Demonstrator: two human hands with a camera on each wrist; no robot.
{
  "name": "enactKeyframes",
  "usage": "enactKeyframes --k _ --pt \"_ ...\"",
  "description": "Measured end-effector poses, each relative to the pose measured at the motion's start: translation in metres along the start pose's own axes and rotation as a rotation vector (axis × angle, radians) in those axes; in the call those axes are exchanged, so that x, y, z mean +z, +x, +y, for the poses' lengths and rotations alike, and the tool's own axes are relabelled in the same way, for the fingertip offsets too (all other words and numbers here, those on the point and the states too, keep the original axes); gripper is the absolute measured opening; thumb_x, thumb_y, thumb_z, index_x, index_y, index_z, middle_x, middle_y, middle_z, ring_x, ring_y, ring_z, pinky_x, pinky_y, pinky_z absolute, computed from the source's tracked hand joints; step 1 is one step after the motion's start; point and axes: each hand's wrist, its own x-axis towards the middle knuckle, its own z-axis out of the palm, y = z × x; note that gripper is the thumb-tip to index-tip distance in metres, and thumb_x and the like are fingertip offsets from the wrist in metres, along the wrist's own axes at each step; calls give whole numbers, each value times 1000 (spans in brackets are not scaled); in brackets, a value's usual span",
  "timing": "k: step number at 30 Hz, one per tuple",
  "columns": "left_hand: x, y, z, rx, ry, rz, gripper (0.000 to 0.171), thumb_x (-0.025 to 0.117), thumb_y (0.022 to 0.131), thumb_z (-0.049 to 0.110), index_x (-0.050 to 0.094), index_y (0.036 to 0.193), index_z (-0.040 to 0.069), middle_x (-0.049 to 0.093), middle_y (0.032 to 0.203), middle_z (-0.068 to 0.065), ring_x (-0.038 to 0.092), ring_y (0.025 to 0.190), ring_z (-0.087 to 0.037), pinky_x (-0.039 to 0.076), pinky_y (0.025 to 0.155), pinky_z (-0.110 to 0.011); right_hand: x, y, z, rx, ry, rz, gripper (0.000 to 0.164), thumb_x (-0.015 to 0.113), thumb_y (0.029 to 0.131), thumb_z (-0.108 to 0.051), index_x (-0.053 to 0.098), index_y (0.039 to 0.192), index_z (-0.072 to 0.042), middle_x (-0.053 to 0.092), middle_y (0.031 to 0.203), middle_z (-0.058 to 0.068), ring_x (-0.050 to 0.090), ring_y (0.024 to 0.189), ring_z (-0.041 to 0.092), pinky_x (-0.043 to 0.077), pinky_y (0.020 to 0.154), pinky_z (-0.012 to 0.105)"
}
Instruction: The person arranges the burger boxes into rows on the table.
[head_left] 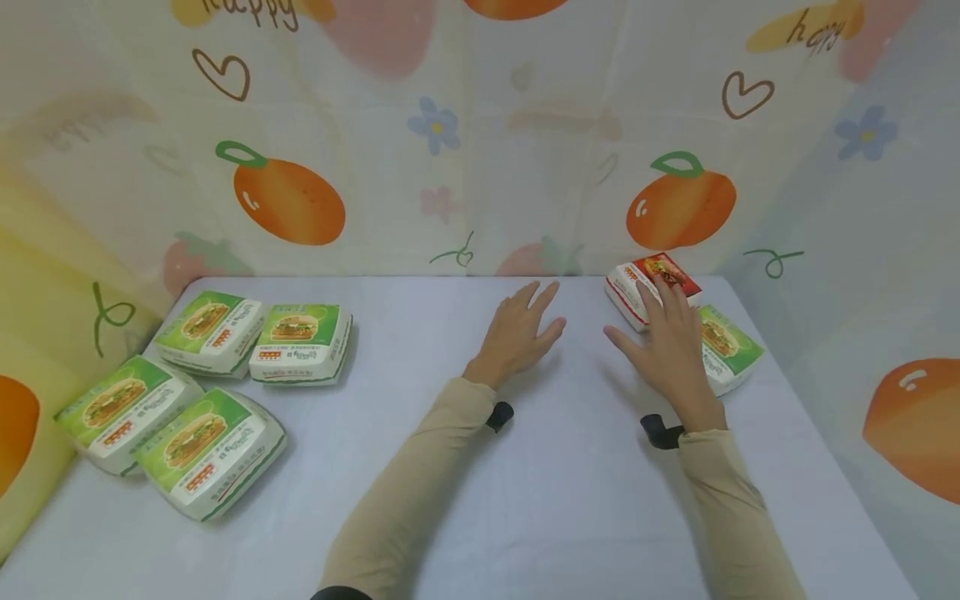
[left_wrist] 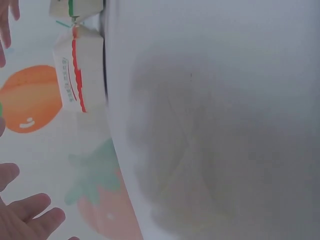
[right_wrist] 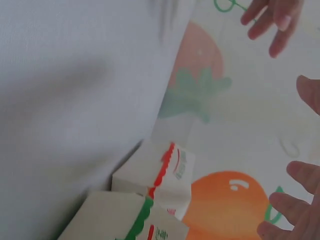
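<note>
My left hand [head_left: 517, 333] hovers over the middle of the white table, fingers spread and holding nothing. To its right, my right hand [head_left: 667, 350] is also spread, held above the table near two burger boxes. One is a red-topped burger box [head_left: 633, 287] at the back edge, partly covered by the right fingers in the head view. Beside it, nearer the front, sits a green-topped burger box [head_left: 731, 350], partly hidden behind the right hand. In the right wrist view the red-trimmed box [right_wrist: 165, 170] and the green-trimmed box [right_wrist: 125, 215] stand side by side.
Several green-topped burger boxes [head_left: 296, 342] lie grouped on the left of the table [head_left: 570, 500]. A printed curtain [head_left: 525, 192] with fruit and hearts hangs along the back and both sides. Dark wrist straps show at both sleeves.
</note>
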Motion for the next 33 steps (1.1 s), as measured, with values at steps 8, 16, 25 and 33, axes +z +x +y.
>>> enactKeyframes --k 8,16,25,33 --pt "7 -1 8 1 -107 -35 61 48 102 39 30 156 18 37 157 -16 35 147 -30 31 120 -49 -14 -14 18 22 52 14 86 66 91 -47 26 155 -5 18 162 24 8 150 48 7 117 72" --pt "14 1 19 -12 -161 -69 61 48 102 40 29 157 21 37 158 -14 36 147 -28 33 120 -47 -22 -21 35 88 44 -30 88 68 91 -42 22 157 -6 13 163 26 4 150 50 6 116 74" --pt "24 5 31 -18 -193 -85 60 48 102 40 31 156 21 39 157 -11 41 144 -28 36 119 -42 -32 -23 57 151 18 -79 94 66 90 -49 17 157 -5 10 163 29 5 149 52 10 112 78" --pt "35 6 40 -5 -251 -109 58 48 103 40 32 156 21 41 156 -8 41 143 -25 37 118 -40 -40 -30 87 187 136 -144 97 63 93 -49 7 159 -4 1 162 32 3 147 54 13 110 79"
